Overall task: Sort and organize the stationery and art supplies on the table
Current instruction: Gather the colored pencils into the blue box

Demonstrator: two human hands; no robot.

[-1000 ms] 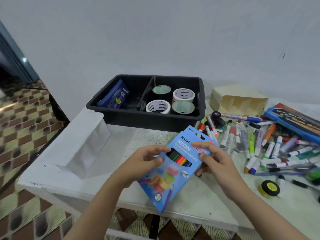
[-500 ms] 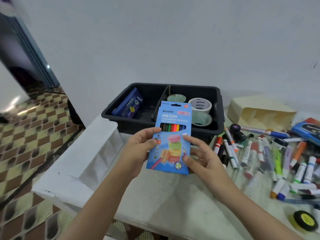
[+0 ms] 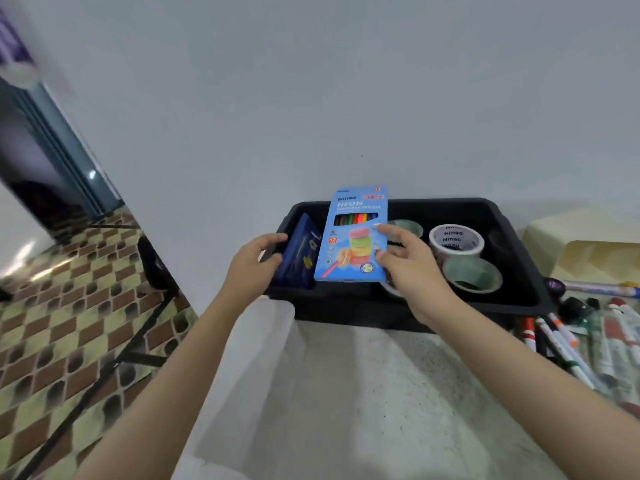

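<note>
Our right hand (image 3: 412,268) pinches the blue pencil box (image 3: 353,237) upright over the black bin (image 3: 346,308) at the far edge of the tabletop (image 3: 398,393). Our left hand (image 3: 251,268) grips the dark blue box (image 3: 299,258) inside the bin.

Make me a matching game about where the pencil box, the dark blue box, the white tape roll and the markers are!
Things:
1. pencil box
2. dark blue box
3. white tape roll
4. markers

Places:
A. lying on the table, right of the black tray
B. held up in the right hand
C. in the right side of the black tray
D. leaning in the left side of the black tray, gripped by the left hand

Pairs: 1-B, 2-D, 3-C, 4-A
</note>
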